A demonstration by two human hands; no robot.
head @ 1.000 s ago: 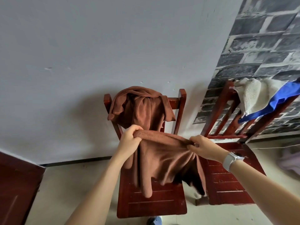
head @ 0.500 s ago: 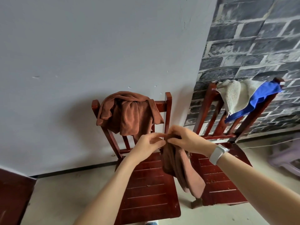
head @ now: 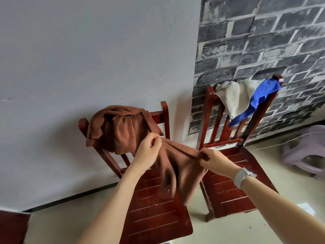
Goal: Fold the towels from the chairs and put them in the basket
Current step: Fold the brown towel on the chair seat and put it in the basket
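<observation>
Left hand (head: pixel 149 149) and right hand (head: pixel 213 160) each pinch a top corner of a soft brown towel (head: pixel 177 168), stretched between them and hanging over the left dark-red slatted wooden chair (head: pixel 154 217). Second brown towel (head: pixel 117 131) bunched on that chair's backrest. Right red wooden chair (head: pixel 230 189): cream towel (head: pixel 232 95) and blue cloth (head: pixel 258 101) draped on backrest.

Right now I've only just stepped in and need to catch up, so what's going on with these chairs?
A person is folding towels. Their left hand and right hand each pinch the top edge of a brown towel, stretched between them above the left chair. Another brown towel hangs over that chair's back. A cream towel and a blue cloth drape the right chair. No basket is in view.
</observation>
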